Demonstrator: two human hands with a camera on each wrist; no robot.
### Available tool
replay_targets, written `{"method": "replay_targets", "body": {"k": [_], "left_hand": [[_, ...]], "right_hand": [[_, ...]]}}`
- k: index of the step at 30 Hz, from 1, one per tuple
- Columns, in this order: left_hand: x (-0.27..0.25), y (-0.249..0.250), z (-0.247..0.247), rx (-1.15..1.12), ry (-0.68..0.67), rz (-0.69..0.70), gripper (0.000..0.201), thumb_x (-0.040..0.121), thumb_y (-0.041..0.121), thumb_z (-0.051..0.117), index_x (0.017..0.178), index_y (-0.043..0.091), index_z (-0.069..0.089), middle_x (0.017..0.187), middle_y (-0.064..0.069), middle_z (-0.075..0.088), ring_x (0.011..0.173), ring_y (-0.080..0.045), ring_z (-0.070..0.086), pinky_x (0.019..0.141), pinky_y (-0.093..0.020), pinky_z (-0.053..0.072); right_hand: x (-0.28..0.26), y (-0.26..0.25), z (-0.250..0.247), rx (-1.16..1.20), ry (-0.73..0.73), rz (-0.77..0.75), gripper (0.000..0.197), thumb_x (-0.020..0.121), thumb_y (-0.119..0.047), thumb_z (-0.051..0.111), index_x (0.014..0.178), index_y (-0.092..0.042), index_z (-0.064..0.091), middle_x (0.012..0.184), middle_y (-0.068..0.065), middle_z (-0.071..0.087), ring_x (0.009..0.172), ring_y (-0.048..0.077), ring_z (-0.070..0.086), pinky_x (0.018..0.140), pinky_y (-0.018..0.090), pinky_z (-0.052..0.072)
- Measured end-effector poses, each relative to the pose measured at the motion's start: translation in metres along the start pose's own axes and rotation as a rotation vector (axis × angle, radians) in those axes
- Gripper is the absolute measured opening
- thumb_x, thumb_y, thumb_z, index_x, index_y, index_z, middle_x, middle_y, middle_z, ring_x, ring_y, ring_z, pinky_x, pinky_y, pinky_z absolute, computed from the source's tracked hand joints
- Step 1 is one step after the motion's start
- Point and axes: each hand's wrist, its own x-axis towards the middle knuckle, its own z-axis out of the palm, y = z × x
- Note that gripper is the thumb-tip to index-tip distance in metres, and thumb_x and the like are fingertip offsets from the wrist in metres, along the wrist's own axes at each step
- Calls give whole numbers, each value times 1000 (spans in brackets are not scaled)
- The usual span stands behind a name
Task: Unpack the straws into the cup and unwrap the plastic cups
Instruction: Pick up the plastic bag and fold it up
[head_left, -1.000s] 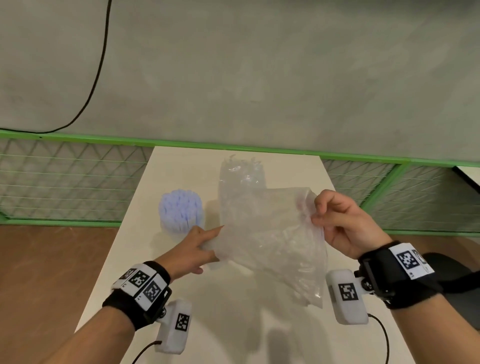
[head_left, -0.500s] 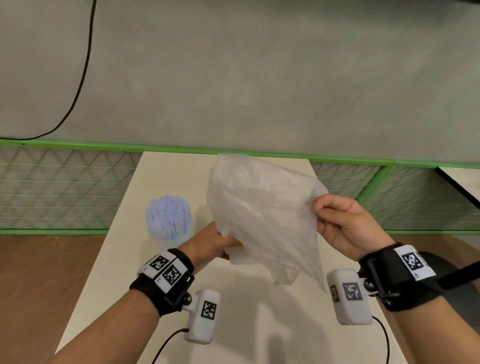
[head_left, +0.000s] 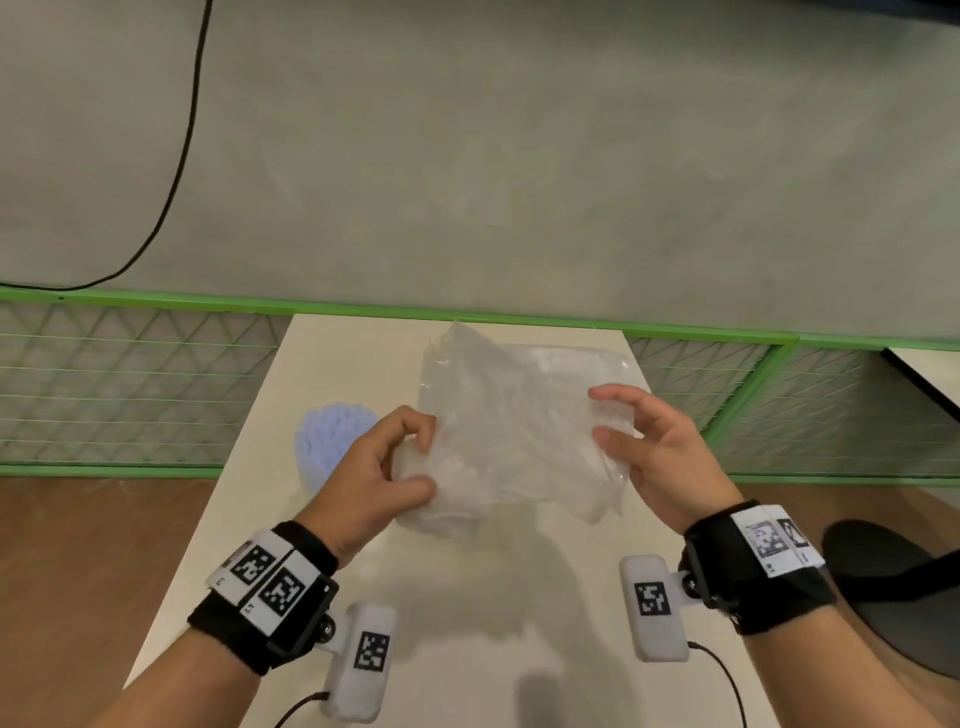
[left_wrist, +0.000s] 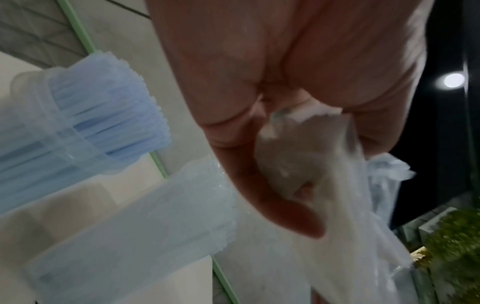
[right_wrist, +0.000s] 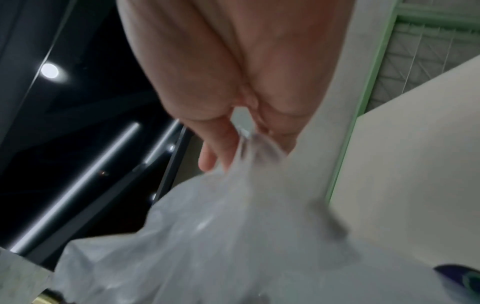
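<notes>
Head view: clear crumpled plastic wrapper (head_left: 519, 436), held above the table (head_left: 467, 623); left hand (head_left: 379, 478) pinches its left edge, right hand (head_left: 654, 457) its right. Cup of blue straws (head_left: 324, 449) at left.
Left wrist: fingers (left_wrist: 272, 195) curled round bunched film; stacked clear cups (left_wrist: 135, 236) beside the straws.
Right wrist: blurred film pinched.

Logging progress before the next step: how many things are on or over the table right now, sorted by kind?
Cup filled with blue straws: 1
Stack of clear plastic cups, lying beside it on the table: 1
Clear plastic bag, in the grip of the left hand and right hand: 1
Total: 3. Single straws and cups are too blurred to count.
</notes>
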Motion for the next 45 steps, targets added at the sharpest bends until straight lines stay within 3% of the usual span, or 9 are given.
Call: {"method": "replay_targets", "body": {"k": [4,10,14,16,20,26,34,41,45], "left_hand": [[-11,12,3,-80,-27,33,40,75,-3,50,94,28,66,123,3,60,84,-27,66,51,-33,53],[-7,15,-5,34,61,-175,25,77,36,55,83,19,72,98,0,68,94,-22,58,69,-29,43],[-2,16,-12,-84,186,-327,119,47,96,55,105,-8,56,100,-25,69,84,-26,59,61,-33,45],[0,23,-11,-25,195,-278,94,59,87,62,86,-2,67,86,-19,71,76,-19,62,58,-44,48],[-5,27,-8,61,117,-175,11,85,18,75,78,11,70,75,5,70,70,-12,64,61,-17,48],[-16,32,-9,-21,111,-4,39,73,20,75,95,35,47,104,-21,65,83,-30,65,76,-45,54],[-19,39,-22,221,-121,9,63,98,-1,51,139,47,46,136,30,53,131,2,47,102,-12,41],[-13,22,-19,258,236,-124,56,76,29,81,128,38,61,128,23,61,118,4,57,107,-29,45],[-9,15,-7,533,155,-21,82,71,22,86,140,35,45,131,27,45,117,20,39,96,2,28]], "right_hand": [[5,9,25,98,115,46,35,97,4,44,108,-14,73,123,4,64,113,19,62,95,34,51],[1,14,57,-281,168,-93,41,78,-36,80,115,-41,62,121,-13,49,119,-2,47,107,35,40],[-2,10,56,-333,-14,-199,72,65,-24,91,126,-42,55,122,-10,45,122,-3,44,100,13,35],[-1,9,56,-398,-81,-228,78,64,-21,91,129,-42,53,123,-10,43,122,-5,42,99,6,34],[2,8,53,-409,-89,-232,73,69,-29,84,132,-42,51,126,-8,43,125,-5,41,107,13,34],[-3,17,64,-154,-59,-92,54,72,-39,77,123,-42,62,127,-10,48,127,6,47,102,33,49],[0,20,74,-208,-41,-97,59,74,-22,84,124,-40,61,126,-5,46,122,1,49,102,27,47],[3,22,78,-668,-87,-304,82,78,-14,79,144,-38,38,134,-10,26,120,-19,27,92,-1,30],[-3,12,93,-1002,26,-378,86,82,-8,69,151,-34,24,139,-11,16,107,11,49,73,25,49]]}}
